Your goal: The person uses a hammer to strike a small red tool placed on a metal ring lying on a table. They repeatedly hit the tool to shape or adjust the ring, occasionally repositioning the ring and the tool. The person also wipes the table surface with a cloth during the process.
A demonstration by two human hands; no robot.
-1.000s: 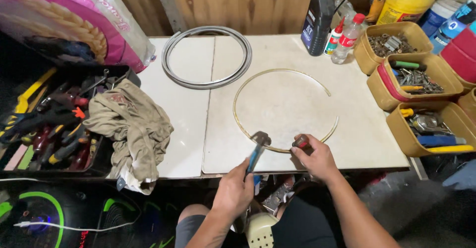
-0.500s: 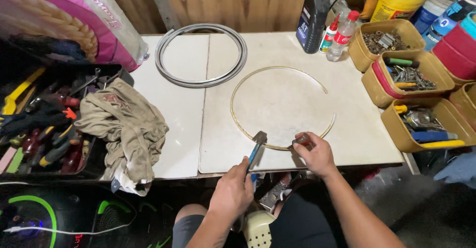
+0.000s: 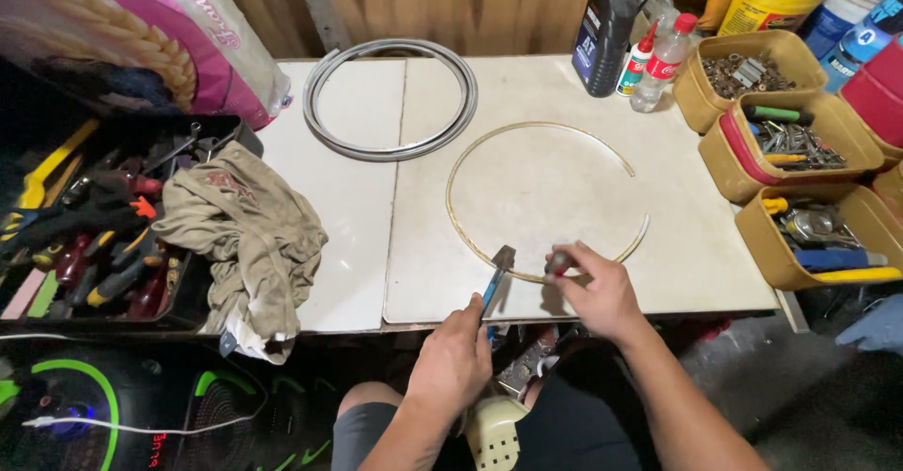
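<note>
Fingers of the right hand [image 3: 599, 292] pinch a small dark red-tipped tool [image 3: 559, 263] against the near arc of a thin brass-coloured wire hoop [image 3: 467, 156], which lies flat on the white tabletop [image 3: 339, 198] near its front edge. The left hand [image 3: 455, 363] is clenched around blue-handled pliers [image 3: 496, 271], their head touching the same arc just beside the other tool. Beyond the hoop rests a coiled grey ring [image 3: 390, 99]; a crumpled beige rag [image 3: 245, 236] hangs to the left, tan bins of hardware [image 3: 790, 142] to the right.
</note>
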